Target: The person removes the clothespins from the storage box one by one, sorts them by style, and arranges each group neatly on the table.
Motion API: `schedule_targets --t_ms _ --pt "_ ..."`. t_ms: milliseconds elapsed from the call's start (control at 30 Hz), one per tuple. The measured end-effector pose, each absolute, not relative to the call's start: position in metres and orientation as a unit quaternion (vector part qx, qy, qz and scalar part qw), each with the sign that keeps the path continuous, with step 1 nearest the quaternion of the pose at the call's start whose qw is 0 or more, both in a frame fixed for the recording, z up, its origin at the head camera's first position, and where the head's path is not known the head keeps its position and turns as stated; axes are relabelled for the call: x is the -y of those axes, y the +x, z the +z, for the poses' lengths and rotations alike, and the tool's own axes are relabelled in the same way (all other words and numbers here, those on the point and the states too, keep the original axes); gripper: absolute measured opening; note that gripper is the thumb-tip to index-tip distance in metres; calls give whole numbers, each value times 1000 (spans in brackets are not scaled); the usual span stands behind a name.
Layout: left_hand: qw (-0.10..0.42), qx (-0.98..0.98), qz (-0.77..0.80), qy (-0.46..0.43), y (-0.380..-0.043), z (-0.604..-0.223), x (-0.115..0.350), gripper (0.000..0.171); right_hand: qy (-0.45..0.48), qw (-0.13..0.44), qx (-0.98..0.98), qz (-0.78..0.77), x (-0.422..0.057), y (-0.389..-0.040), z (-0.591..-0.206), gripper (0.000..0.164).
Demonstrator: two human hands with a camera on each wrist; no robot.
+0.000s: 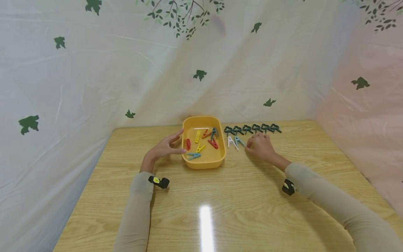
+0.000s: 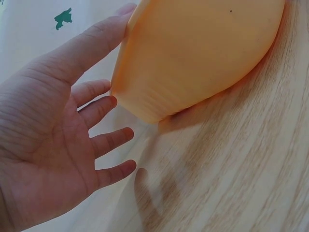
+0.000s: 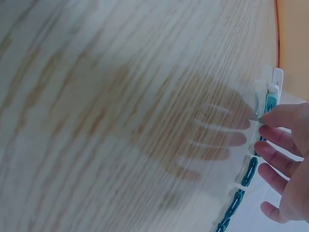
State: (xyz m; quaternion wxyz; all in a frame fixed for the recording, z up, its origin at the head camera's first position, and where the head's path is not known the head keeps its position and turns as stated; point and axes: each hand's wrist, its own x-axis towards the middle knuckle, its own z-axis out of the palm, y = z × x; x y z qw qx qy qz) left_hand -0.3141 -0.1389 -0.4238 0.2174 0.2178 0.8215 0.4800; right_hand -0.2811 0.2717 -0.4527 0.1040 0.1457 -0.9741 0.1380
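Note:
A yellow plastic tub holds several clothespins in red, yellow, orange and blue, among them a yellow clothespin. My left hand is at the tub's left side with thumb and fingers spread; in the left wrist view its thumb reaches the rim. Right of the tub, a white clothespin lies on the table beside a light blue clothespin. My right hand pinches the free end of the light blue clothespin between thumb and forefinger, the other fingers loosely bent in the right wrist view.
Several dark green clips form a row along the back of the wooden table, just beyond my right hand. Behind the table hangs a pale cloth printed with leaves.

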Motion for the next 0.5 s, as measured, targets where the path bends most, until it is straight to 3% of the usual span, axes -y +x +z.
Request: schedule_targets --t_ms 500 --pt "219 -822 477 221 -315 -424 140 95 140 96 975 144 -272 -283 -455 13"
